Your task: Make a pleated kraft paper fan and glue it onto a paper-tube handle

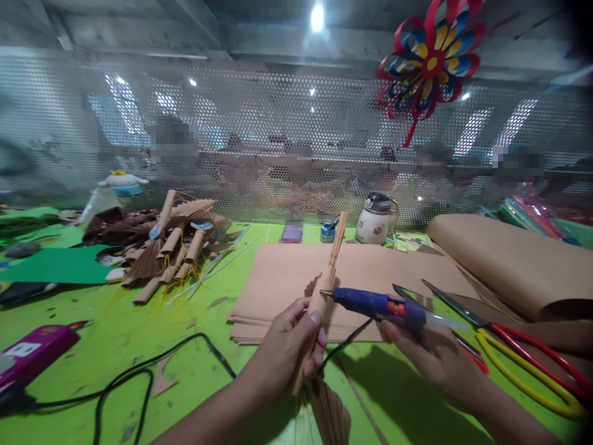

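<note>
In the middle of the view, my left hand (291, 337) is closed round a rolled brown paper tube (319, 301). A thin strip sticks up from the tube's top, and a pleated brown paper fan (328, 411) hangs below, with yellow threads beside it. My right hand (435, 358) grips a dark blue glue gun (380, 304) with a clear glue stick in its rear. The gun's nozzle points left and meets or nearly meets the tube; which one I cannot tell. Beneath both lies a stack of brown paper sheets (273, 278).
Scissors with red and yellow handles (523, 364) lie at right, below a brown paper roll (514, 259). A pile of similar paper tubes (171, 247) lies left. A black cord (152, 358) crosses the green table near a purple power strip (39, 358). A jug (373, 219) stands behind.
</note>
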Motion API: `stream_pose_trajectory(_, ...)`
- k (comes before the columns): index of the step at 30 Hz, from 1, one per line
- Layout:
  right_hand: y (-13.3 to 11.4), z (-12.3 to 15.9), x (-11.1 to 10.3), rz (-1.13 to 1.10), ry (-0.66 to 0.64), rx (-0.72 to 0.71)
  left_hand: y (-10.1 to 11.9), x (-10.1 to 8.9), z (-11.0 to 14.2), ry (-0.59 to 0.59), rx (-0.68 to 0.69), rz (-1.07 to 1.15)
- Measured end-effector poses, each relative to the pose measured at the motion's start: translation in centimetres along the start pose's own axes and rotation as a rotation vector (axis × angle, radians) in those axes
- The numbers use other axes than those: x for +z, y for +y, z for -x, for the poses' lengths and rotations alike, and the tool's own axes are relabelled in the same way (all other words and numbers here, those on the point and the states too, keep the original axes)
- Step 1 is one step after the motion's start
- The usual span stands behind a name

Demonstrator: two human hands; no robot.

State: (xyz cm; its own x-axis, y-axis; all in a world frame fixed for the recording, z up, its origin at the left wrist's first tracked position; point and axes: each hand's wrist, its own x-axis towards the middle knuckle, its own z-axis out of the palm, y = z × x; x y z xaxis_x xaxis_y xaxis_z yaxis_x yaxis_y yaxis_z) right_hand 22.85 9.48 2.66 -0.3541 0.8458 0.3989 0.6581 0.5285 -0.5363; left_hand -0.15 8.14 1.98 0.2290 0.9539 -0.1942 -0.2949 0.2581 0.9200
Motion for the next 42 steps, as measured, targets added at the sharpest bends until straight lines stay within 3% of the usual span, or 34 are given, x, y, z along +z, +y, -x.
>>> stream_pose_trajectory(6,-0.4,0.0,-0.1,-0.057,-0.048,0.024,0.1,0.0,-0.1,-0.014,0.000,0.026)
stream_pose_trajectory(21,-0.6,-0.4,0.2,-0.054,0.005,0.022,0.1,0.1,0.0,-0.008,-0.015,0.015)
stream_pose_trajectory(34,0.0,-0.3,-0.4,-0.084,-0.116,0.033,0.3,-0.1,0.1,-0.033,-0.010,0.036)
stream_pose_trajectory(42,-1.3,-0.7,-0.4,-0.064,-0.094,-0.022,0.4,0.0,0.3,-0.035,-0.009,0.037)
